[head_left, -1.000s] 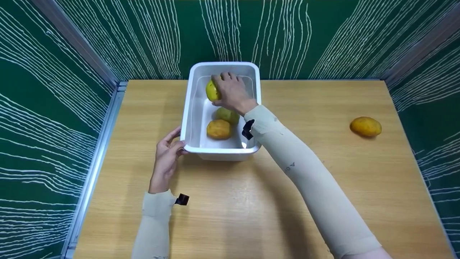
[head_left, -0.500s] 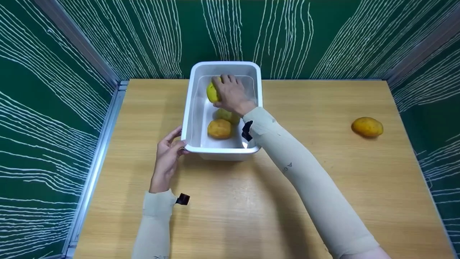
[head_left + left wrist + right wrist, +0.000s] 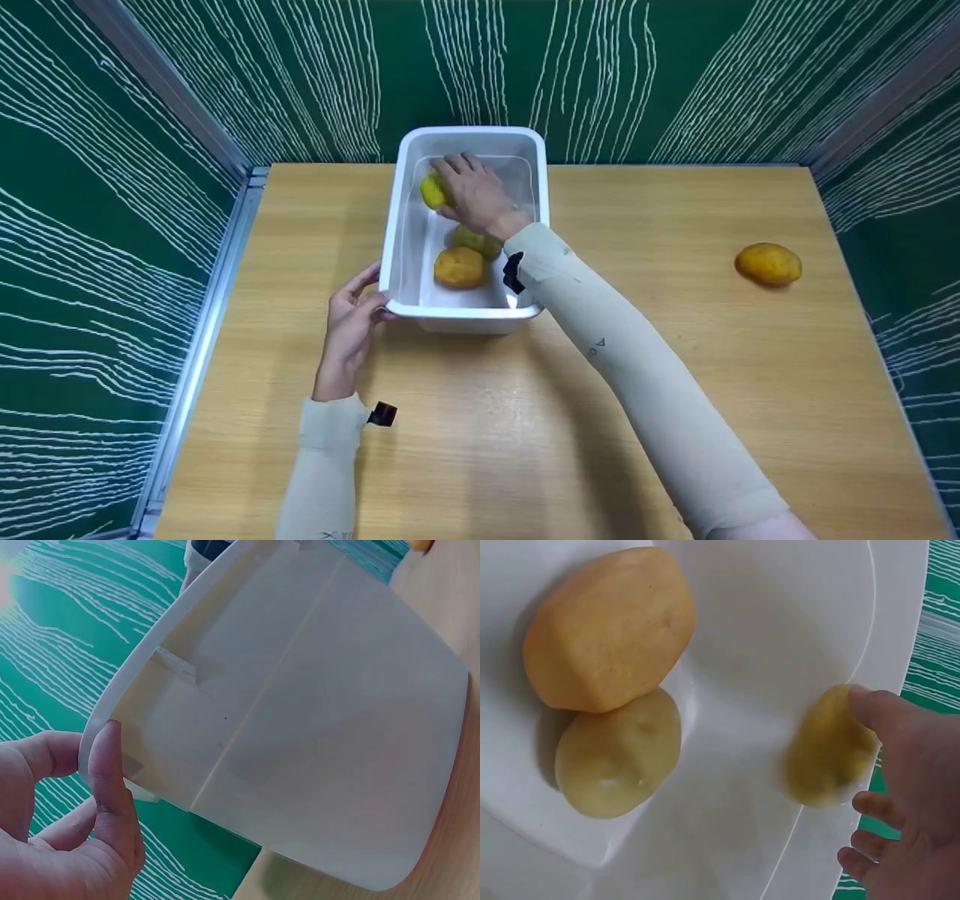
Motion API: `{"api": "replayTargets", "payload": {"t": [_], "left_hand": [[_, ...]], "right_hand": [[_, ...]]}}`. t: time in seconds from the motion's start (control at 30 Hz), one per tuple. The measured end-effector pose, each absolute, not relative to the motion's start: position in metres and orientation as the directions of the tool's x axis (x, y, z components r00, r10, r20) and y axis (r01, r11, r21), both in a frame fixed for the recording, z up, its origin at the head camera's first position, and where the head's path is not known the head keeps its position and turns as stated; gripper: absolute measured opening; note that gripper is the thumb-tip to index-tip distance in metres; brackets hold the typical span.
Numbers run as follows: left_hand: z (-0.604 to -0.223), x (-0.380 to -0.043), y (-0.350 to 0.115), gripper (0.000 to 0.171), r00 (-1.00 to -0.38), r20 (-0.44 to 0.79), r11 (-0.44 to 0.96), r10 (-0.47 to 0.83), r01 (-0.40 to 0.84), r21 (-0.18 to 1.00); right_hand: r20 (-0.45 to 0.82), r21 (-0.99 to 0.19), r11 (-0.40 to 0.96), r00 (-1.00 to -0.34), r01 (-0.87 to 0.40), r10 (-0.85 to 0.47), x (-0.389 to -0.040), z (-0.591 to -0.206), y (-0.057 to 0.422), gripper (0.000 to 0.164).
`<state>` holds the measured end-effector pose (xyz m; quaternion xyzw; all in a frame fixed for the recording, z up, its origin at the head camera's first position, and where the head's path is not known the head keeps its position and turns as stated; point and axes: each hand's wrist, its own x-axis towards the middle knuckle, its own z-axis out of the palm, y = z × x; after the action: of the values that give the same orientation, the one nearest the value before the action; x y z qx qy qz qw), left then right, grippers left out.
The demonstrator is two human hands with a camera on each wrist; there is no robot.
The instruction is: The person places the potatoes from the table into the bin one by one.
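Observation:
My left hand [image 3: 348, 322] pinches the near left corner of a white plastic tub [image 3: 388, 247], its thumb on the rim [image 3: 112, 697] and fingers beneath. My right hand [image 3: 476, 193] is inside the tub toward its far end, fingers spread. Beside it is a yellow mango [image 3: 433, 192], blurred in the right wrist view, where the thumb overlaps its edge and the other fingers stand apart from it. On the tub floor lie an orange-yellow mango [image 3: 611, 630] and a greener mango [image 3: 619, 754], side by side; my right wrist partly covers the greener one in the head view.
Another yellow-orange mango [image 3: 769, 264] lies on the wooden table [image 3: 675, 217], far to the right. Green walls with white wavy lines [image 3: 592, 82] enclose the table at the back and sides. A metal rail [image 3: 196, 345] runs along the left edge.
The yellow mango has dropped lower and shifted left in the tub, and my right fingers have spread away from it. My left hand keeps its hold on the rim.

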<state>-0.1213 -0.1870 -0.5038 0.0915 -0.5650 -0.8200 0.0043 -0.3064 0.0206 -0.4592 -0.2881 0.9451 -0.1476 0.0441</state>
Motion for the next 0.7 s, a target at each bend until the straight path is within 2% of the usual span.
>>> {"api": "replayTargets", "payload": {"t": [0.33,0.7], "left_hand": [[-0.504,-0.122,-0.186,0.058,-0.983,-0.142,-0.353,-0.114,-0.093,0.931],[-0.504,-0.122,-0.186,0.058,-0.983,-0.145,-0.345,-0.115,-0.097,0.934]], "right_hand": [[0.007,-0.300,0.808,-0.849,-0.506,-0.529,-0.305,-0.457,0.024,0.058],[0.009,-0.300,0.834,-0.876,-0.463,-0.483,-0.305,-0.445,0.033,0.051]]}}
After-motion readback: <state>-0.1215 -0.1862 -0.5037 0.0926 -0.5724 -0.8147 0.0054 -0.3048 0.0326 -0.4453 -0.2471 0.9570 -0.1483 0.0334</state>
